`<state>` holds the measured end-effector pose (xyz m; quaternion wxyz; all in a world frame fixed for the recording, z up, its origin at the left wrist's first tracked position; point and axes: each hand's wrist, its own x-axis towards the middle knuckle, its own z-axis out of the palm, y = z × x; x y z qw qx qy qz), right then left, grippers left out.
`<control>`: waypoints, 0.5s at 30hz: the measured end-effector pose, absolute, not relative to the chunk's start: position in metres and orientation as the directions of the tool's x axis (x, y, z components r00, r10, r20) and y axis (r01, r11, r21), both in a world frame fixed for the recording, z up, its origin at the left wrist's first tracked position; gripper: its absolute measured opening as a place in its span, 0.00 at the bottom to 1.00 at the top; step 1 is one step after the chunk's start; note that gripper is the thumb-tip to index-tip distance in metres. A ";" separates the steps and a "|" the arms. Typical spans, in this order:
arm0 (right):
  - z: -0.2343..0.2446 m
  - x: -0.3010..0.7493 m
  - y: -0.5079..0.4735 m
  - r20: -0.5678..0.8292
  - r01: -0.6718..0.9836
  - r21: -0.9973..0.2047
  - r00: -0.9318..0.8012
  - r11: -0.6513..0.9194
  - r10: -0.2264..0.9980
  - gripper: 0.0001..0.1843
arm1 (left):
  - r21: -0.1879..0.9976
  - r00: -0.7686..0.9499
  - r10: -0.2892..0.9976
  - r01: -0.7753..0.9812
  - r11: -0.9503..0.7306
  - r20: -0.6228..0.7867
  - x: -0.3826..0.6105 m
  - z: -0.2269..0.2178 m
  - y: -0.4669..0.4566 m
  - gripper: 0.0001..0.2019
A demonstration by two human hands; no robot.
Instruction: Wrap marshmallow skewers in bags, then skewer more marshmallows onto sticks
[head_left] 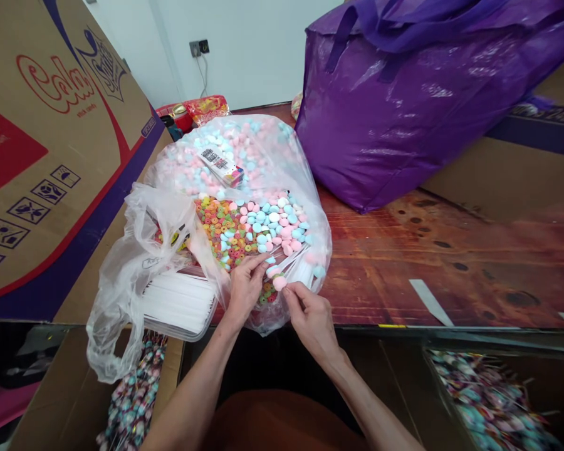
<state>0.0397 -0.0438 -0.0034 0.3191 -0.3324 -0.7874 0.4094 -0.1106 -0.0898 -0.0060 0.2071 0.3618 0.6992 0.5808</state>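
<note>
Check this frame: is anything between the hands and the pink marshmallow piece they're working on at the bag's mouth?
Nothing visible. The right hand pinches the pink marshmallow directly, and the left hand touches the white sticks beside it. The clear plastic bag is open there, its film folded back to the left.

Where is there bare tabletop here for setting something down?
Bare wood lies right of the clear candy bag, in front of the purple bag, around a white strip. The left is crowded: cardboard box, candy bag, white sticks, both hands.
</note>
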 end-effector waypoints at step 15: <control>-0.003 0.037 -0.041 0.183 0.277 -0.886 -0.529 0.372 0.829 0.16 | 0.987 -0.609 0.790 0.157 0.024 0.077 -0.107 0.001 -0.094 0.15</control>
